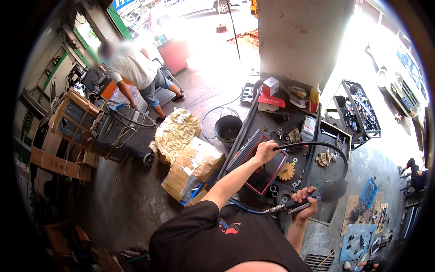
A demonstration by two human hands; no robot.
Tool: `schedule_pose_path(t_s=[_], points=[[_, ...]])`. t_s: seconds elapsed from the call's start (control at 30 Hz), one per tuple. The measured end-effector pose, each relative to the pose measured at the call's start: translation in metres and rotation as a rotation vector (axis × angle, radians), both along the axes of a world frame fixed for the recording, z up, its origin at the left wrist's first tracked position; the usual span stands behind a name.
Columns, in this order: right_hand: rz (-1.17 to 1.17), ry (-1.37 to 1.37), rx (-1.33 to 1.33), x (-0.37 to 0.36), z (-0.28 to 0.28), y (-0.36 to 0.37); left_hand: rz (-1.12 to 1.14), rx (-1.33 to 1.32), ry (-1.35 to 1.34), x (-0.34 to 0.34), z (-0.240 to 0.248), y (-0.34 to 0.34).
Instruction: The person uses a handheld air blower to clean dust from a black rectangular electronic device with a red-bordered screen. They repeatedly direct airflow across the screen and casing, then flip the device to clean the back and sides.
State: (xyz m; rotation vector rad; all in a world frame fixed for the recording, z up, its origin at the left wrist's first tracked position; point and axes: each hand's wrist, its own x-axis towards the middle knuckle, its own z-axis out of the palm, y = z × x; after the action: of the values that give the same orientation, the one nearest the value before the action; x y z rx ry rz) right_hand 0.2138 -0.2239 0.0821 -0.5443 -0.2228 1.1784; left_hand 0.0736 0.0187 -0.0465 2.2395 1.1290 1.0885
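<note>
My right hand (306,204) is wrapped round the grip of a tire inflator (333,190), whose rounded black head points to the right. From that head a black rubber hose (337,149) arcs up and over to the left. Near its far end, my left hand (266,152) has its fingers closed on this hose. A blue air line (244,207) joins the grip through a metal coupling (274,209). Below my left hand, a red-edged dark case (267,174) lies on the workbench (247,124), beside an orange toothed disc (286,171).
A bottle of yellow liquid (314,98), a white-labelled grey bottle (308,128) and loose metal parts stand on the bench. A black bucket (229,129) and cardboard box (192,170) are to the left. A person (136,70) bends over equipment farther left. A tool cart (358,111) stands right.
</note>
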Motion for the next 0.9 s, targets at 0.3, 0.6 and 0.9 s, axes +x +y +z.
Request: schedule_pose_path(t_s=[0.3, 0.6, 0.9], points=[[0.000, 0.012, 0.029, 0.000, -0.008, -0.003, -0.026, 0.004, 0.049, -0.010, -0.015, 0.000], [0.012, -0.003, 0.075, -0.002, -0.018, -0.008, -0.158, 0.148, 0.079, -0.025, -0.022, 0.005], [0.019, 0.002, 0.076, -0.009, -0.026, -0.019, -0.094, 0.165, 0.229, -0.036, -0.037, -0.010]])
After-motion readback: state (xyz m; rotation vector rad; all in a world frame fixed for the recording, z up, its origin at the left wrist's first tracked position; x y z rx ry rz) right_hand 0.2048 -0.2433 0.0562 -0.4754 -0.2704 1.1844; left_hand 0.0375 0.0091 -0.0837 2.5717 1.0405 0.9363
